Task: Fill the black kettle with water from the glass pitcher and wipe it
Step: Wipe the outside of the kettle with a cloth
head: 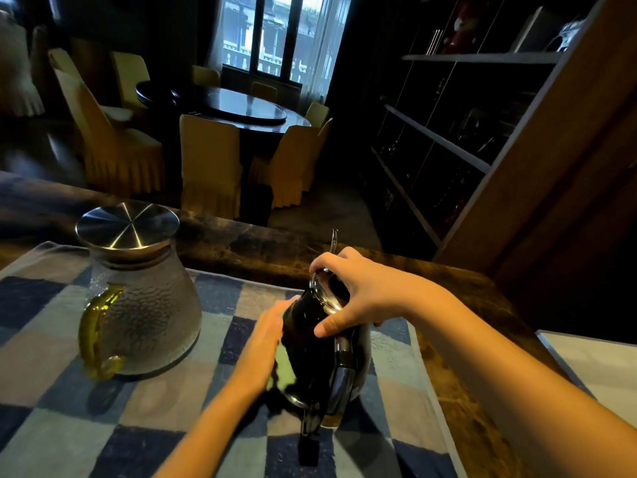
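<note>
Far left: glass pitcher (143, 305), ribbed, upright on checked blue-and-beige cloth (44, 357); steel lid (127, 225) seated on top; yellow-green handle (94, 331) turned toward viewer; no hand on it. Water level inside not readable through textured wall. Centre-left: left hand (263, 343), fingers flat and together, pressing pale green wiping cloth (284, 365) against left flank of kettle; cloth pinned between palm and kettle, only a strip showing. Centre: black kettle (310, 343), glossy, on checked cloth just right of pitcher and well apart from it; tilted, or distorted by wide lens, cannot tell which; chrome-and-black handle (341, 377) facing viewer; short dark piece (308, 446) at foot of handle, identity unclear. Centre-right: right hand (348, 293), clamped over kettle mouth, thumb on near side of shiny rim (322, 298), fingers curled over far side, steadying the vessel; thin metal part (333, 240) projecting above fingers, probably a raised lid or its catch. Right: dark marbled counter (458, 339) under cloth; pale surface (599, 367) at right edge. Background: round table with covered chairs, window, shelving. Status, judged: filling apparently finished, pitcher set down and lidded; wiping under way on left side of body. Outstanding, judged: remaining flanks, handle side and base; closing lid if open.
</note>
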A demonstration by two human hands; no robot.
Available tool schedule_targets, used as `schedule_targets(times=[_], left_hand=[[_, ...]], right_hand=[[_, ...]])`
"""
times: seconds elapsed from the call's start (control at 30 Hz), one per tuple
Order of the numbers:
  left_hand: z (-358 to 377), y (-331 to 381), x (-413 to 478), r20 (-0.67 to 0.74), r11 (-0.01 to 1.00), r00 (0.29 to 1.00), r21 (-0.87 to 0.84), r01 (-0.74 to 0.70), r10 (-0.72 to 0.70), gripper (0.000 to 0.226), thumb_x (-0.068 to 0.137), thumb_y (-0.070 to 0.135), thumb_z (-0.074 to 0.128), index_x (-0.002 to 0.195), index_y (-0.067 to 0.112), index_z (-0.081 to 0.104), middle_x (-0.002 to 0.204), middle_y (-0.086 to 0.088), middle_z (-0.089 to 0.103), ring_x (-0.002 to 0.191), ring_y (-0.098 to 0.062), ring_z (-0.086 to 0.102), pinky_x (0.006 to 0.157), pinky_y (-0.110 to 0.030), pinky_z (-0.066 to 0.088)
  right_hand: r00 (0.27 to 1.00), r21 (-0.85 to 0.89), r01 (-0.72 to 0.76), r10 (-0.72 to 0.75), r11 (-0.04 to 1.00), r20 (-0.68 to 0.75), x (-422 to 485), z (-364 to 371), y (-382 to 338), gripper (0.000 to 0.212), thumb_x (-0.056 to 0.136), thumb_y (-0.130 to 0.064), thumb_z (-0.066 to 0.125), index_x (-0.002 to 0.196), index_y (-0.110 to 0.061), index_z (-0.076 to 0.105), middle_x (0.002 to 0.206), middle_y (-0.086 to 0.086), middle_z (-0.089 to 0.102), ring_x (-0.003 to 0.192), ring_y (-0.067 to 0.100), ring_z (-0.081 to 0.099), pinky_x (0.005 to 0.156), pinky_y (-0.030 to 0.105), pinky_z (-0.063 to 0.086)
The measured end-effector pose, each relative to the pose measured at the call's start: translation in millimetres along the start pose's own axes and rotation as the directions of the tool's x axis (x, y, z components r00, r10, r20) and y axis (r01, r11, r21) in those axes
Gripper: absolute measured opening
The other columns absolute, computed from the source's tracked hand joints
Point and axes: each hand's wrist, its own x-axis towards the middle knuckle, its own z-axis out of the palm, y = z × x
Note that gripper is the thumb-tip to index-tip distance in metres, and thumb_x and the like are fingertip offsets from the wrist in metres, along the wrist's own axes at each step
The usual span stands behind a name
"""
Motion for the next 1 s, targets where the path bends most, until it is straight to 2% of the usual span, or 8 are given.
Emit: schedule_targets(times=[0.07,0.17,0.37,0.47,0.63,0.77,0.9,1.0], left_hand=[[6,14,-24,-0.029,0.987,0.989,0.078,-0.142,0.144,0.019,0.093,0.041,0.049,0.107,0.050,0.058,0.105,0.011,0.066,0.099,-0.004,0.063,0.067,-0.014,0.046],[13,53,-65,0.021,0.934,0.948,-0.181,-0.308,0.316,0.028,0.094,0.044,0.039,0.116,0.040,0.055,0.112,0.016,0.064,0.104,0.004,0.058,0.082,-0.012,0.046],[14,80,-25,0.008,0.981,0.982,-0.054,-0.187,0.188,0.020,0.102,0.025,0.031,0.097,0.025,0.050,0.088,0.012,0.053,0.085,-0.002,0.052,0.071,-0.003,0.041],[12,62,-24,0.067,0.994,0.993,-0.057,-0.093,0.097,0.028,0.100,0.027,0.034,0.083,0.022,0.056,0.085,0.002,0.058,0.087,-0.018,0.056,0.086,-0.035,0.046],[27,34,-70,-0.160,0.965,0.967,-0.139,-0.222,0.199,0.024,0.098,0.029,0.038,0.112,0.029,0.058,0.110,0.007,0.059,0.099,-0.005,0.056,0.085,-0.032,0.047],[47,59,-101,-0.153,0.898,0.930,-0.248,-0.364,0.335,0.052,0.093,0.052,0.028,0.143,0.039,0.027,0.143,0.022,0.029,0.132,0.002,0.029,0.112,-0.030,0.027],[39,89,-71,-0.107,0.862,0.862,-0.059,-0.503,0.496,0.031,0.095,0.048,0.029,0.125,0.051,0.038,0.130,0.026,0.042,0.121,0.009,0.040,0.099,-0.018,0.036],[23,71,-45,-0.046,0.937,0.936,-0.020,-0.350,0.349,0.032,0.091,0.049,0.035,0.091,0.042,0.066,0.101,0.009,0.068,0.104,-0.011,0.061,0.092,-0.032,0.046]], right_hand=[[1.000,-0.003,0.012,-0.012,1.000,0.008,0,-1,1,0.086,0.065,-0.046,0.083,0.133,-0.038,0.032,0.129,-0.001,0.031,0.115,0.027,0.045,0.062,0.042,0.062],[0.997,0.006,0.044,-0.044,0.999,0.060,-2,-6,1,0.093,0.064,-0.043,0.084,0.138,-0.039,0.027,0.132,-0.002,0.029,0.120,0.028,0.042,0.061,0.041,0.062],[0.993,-0.020,0.105,-0.103,0.994,0.053,2,-9,5,0.102,0.069,-0.039,0.082,0.147,-0.032,0.016,0.142,0.004,0.029,0.130,0.027,0.036,0.070,0.017,0.048],[0.994,-0.001,0.100,-0.100,0.995,0.035,3,-6,5,0.104,0.067,-0.039,0.083,0.147,-0.033,0.016,0.145,0.004,0.028,0.133,0.029,0.034,0.093,0.034,0.049],[0.994,0.046,0.105,-0.106,0.993,0.004,2,-2,5,0.121,0.065,-0.039,0.084,0.151,-0.034,-0.001,0.158,0.002,0.015,0.144,0.030,0.021,0.110,0.043,0.036],[0.995,0.045,0.100,-0.099,0.994,-0.020,-3,-2,4,0.133,0.066,-0.038,0.084,0.149,-0.030,-0.019,0.162,0.001,0.006,0.146,0.025,0.019,0.111,0.036,0.030],[0.994,0.049,0.080,-0.076,0.996,-0.076,-8,2,7,0.134,0.065,-0.042,0.084,0.149,-0.030,-0.020,0.160,0.003,0.019,0.138,0.028,0.038,0.107,0.039,0.040],[0.996,0.095,0.086,-0.082,0.992,-0.046,-10,-1,4,0.126,0.068,-0.036,0.083,0.151,-0.028,-0.011,0.160,0.003,0.017,0.142,0.028,0.030,0.109,0.038,0.036]])
